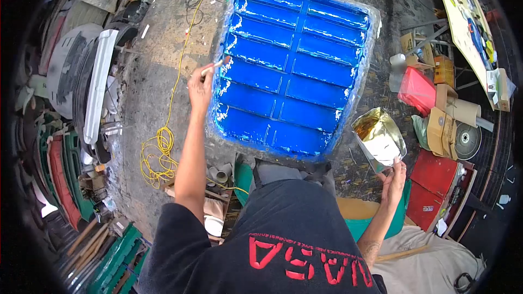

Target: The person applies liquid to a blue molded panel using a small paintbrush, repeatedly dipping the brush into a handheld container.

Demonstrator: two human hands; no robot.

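1. We see the left hand (200,88) closed around the handle of a brush (209,68), with the fingers bent and gathered rather than spread.
2. Its bristles are at the left edge of the blue panel (261,96); we cannot tell whether they touch it.
3. We find the right hand (393,179) only partly open, gripping the near rim of a gold-lined container (376,122) between thumb and fingers.
4. That container is open-topped, near the panel's lower right corner and apart from it; we cannot make out its contents.
5. We see the panel lying in front of the person, its recessed sections in two columns, with whitish patches along the edges.
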